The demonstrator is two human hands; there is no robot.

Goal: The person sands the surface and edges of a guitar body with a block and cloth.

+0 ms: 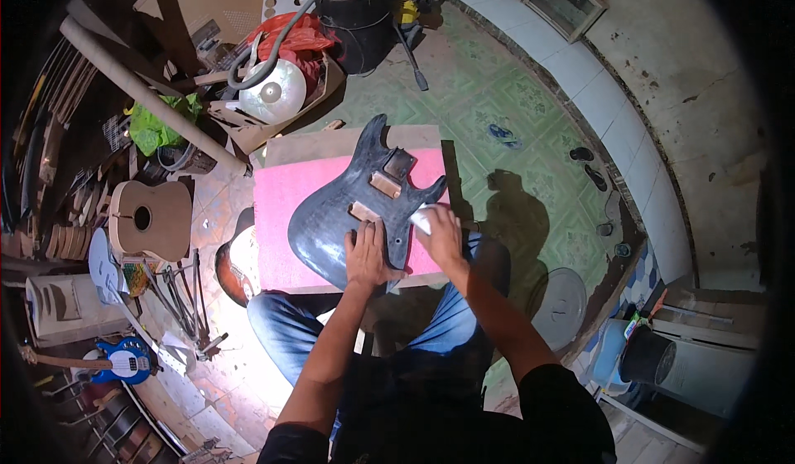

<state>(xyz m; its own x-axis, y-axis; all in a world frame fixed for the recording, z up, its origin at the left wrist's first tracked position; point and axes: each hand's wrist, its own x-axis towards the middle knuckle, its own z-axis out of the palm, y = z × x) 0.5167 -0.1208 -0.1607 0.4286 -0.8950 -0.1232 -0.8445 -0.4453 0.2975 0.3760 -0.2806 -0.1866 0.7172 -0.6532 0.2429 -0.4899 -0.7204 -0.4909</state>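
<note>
Well off the near left corner of the desk (290,142), a blue electric guitar (128,361) lies with its neck pointing left. Nearer the desk stands a pale acoustic guitar body (170,225), its round soundhole dark, and just beside the desk's left edge a sunburst guitar body (231,267) shows in part. A pink foam sheet (275,207) covers most of the desktop, leaving a tan strip bare along the far edge. On the foam lies a dark electric guitar body (327,211) (its cut-out cavities show bare wood), set at a slant, one horn reaching the desk's far edge, the broad end toward the near edge. The left hand (365,253) rests on its near part, flat and unclenched, fingers extended below a cavity. To the right, the right hand (444,236) grasps a white pad (422,219) against the body's right-hand edge, below the shorter horn; what the pad is made of, I cannot tell. Past the desk's right edge, a blue sandal (503,136) and a round grey lid (560,305) lie on green floor tiles (542,103).
</note>
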